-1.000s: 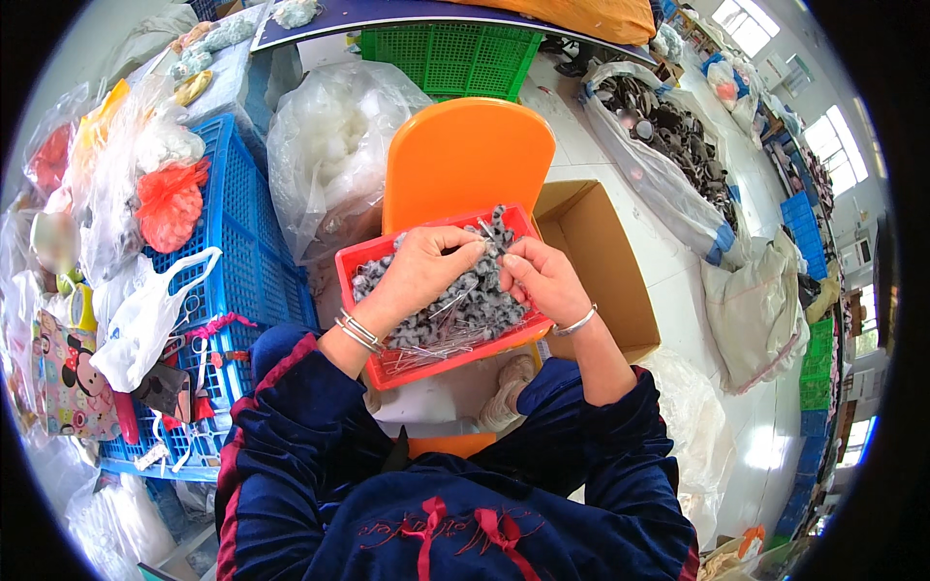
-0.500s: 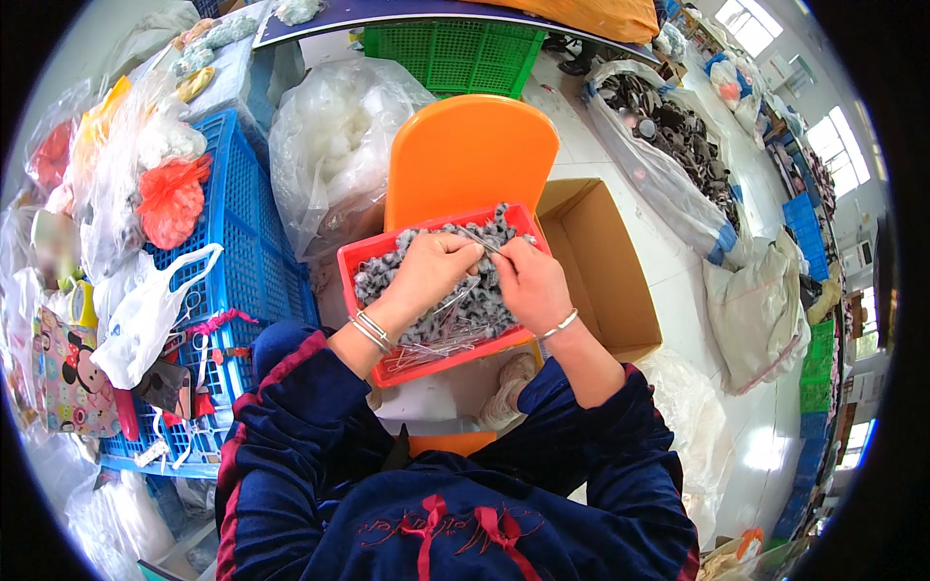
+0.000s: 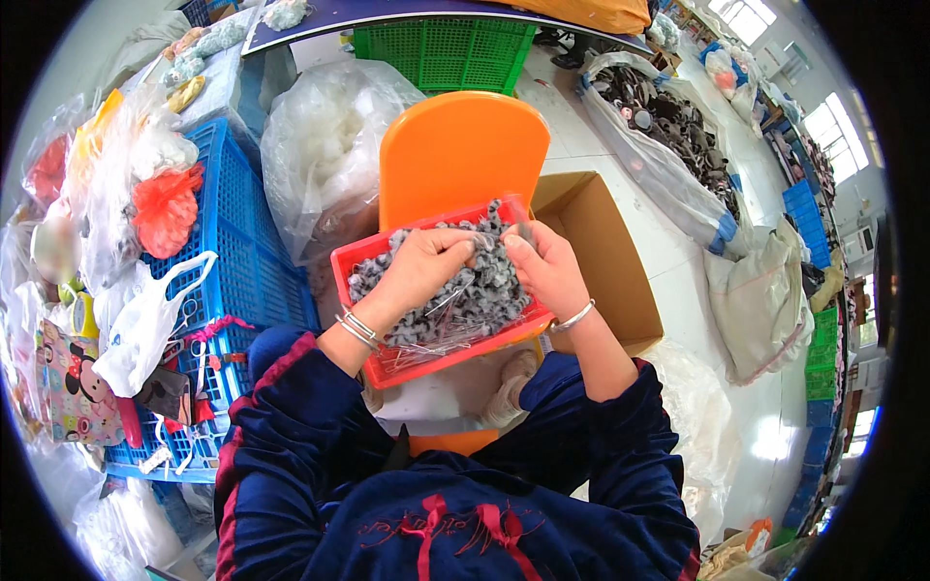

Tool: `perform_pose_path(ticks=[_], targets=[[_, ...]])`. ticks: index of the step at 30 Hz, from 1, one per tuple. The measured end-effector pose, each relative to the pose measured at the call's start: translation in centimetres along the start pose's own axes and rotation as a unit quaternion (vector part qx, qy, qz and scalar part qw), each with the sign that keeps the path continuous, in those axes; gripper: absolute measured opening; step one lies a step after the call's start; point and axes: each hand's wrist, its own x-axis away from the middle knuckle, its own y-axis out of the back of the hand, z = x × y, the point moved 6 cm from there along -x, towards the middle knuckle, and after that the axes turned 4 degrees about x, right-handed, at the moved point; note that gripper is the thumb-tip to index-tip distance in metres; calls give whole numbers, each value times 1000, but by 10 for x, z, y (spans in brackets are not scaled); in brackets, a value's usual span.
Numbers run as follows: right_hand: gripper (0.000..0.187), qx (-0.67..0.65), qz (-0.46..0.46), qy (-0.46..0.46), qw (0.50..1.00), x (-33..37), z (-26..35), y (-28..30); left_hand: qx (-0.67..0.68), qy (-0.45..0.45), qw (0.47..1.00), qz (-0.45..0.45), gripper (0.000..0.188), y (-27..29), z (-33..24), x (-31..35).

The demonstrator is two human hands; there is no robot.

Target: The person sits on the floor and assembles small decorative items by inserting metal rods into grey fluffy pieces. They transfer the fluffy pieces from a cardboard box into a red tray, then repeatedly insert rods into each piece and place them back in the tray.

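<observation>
A red plastic tray (image 3: pixel 351 283) sits in front of my lap, on the orange chair. Small grey-and-black fuzzy plush pieces (image 3: pixel 489 290) fill most of it, and thin, shiny straight sticks (image 3: pixel 426 351) lie along its near side. My left hand (image 3: pixel 418 271) is over the tray, thumb and forefinger pinched; what sits at its fingertips is too small to make out. A short gap to the right, my right hand (image 3: pixel 550 269) pinches a small grey fuzzy piece (image 3: pixel 525 233) between thumb and fingers. Metal bracelets circle both wrists.
Behind the tray rises an orange chair back (image 3: pixel 463 145). An open cardboard box (image 3: pixel 610 261) stands at the right, a bag of white stuffing (image 3: pixel 329 145) at the far left. Blue crates (image 3: pixel 254 228) with bags and scissors flank my left side. A green crate (image 3: pixel 441 56) is beyond.
My hands have moved apart from meeting around a thin rod-like thing. The right hand has shifted slightly right, and a grey piece now shows at its fingertips. The whole view has shifted slightly.
</observation>
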Motion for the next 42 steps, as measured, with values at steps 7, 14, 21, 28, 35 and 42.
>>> perform_pose_path(ticks=[7,14,21,28,35,42], targets=[[27,-123,117,-127,977,7,-14,-10,83,47,987,126,44,-22,-16,7],[19,-190,77,-122,971,6,-8,-17,187,86,968,141,55,-29,-16,10],[15,-261,131,-107,950,4,-11,-19,197,86,968,130,57,-31,-12,11],[15,-228,112,-90,963,1,-14,-20,172,72,977,104,58,-33,-16,12],[16,-174,93,-86,977,-2,-10,-18,161,62,981,86,60,-35,-11,12],[18,-86,78,-78,990,0,-16,-13,67,36,994,75,60,-33,-11,8]])
